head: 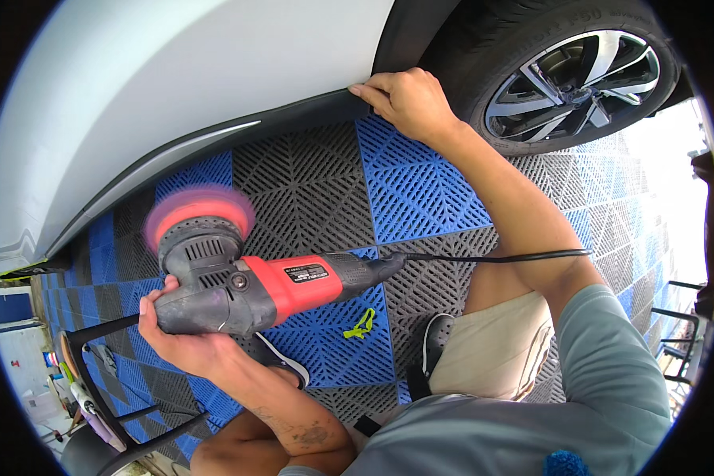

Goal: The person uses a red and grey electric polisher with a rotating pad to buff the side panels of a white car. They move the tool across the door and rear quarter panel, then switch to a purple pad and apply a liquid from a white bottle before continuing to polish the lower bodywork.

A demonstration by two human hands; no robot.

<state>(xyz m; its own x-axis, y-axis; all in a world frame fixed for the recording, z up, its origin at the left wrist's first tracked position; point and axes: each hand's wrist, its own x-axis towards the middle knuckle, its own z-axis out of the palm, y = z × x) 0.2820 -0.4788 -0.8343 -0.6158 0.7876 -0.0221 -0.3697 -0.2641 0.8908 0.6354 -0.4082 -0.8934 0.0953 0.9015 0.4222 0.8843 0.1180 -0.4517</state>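
Note:
My left hand (184, 345) grips the black head of a red and black electric polisher (300, 279). Its round pink pad (199, 214) looks blurred, as if spinning, and sits a little below the white car's lower side. From the polisher's rear end a black power cord (500, 258) runs across my right arm. My right hand (413, 101) rests with thumb and fingers on the dark lower trim (333, 110) of the white car body panel (244, 53), at the edge of the wheel arch. Whether its fingers pinch the trim is not clear.
A tyre with an alloy wheel (574, 89) stands close to my right hand. Blue and grey slatted floor tiles (422, 184) lie below, with a yellow-green strip (360, 324) on them. A black-framed cart (104, 416) holding bottles stands at lower left. Another black frame (681, 333) is at right.

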